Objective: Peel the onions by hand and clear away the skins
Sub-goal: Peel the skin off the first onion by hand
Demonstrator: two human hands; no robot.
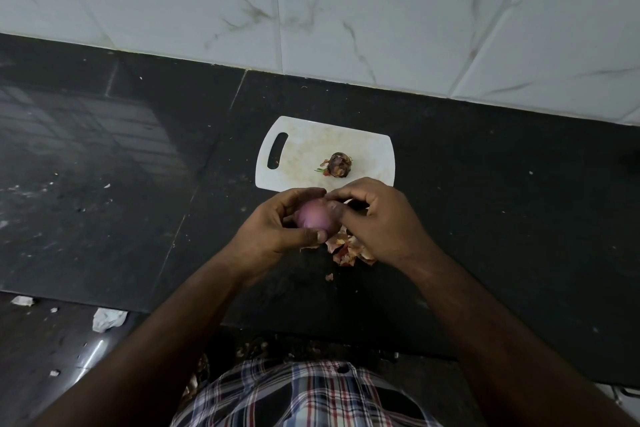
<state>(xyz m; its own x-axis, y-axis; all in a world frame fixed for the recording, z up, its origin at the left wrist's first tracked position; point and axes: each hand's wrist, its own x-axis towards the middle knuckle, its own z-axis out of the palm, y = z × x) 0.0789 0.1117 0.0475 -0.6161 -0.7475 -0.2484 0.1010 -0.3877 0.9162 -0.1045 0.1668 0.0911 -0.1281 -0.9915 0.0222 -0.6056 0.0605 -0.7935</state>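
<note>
1. The peeled onion (313, 217) sits right in the middle, held up above the black counter (485, 218) just in front of the cutting board's near edge. It's smooth and pinkish purple, so most of the dry skin looks to be off already.
2. Left hand (277, 225) is cupped around it from the left side, fingers curled over the top and the thumb pressed along the bottom.
3. Right hand (377, 218) is closed in on the onion's right end, fingertips bunched together against it (looks like a pinch, but I can't see what exactly is between the fingers).
4. Directly under the hands there's a pile of skins (349, 250) on the counter, papery orange-brown, with one stray flake (329, 276) lying a bit nearer the person.
5. Behind the hands is a white cutting board (304, 152) with a handle slot on its left, and a second onion (338, 165) sits on it, its dark, ragged skin on.
6. Further out: white marbled wall tiles (381, 10) at the back, and a crumpled white scrap (108, 319) down on the left.
</note>
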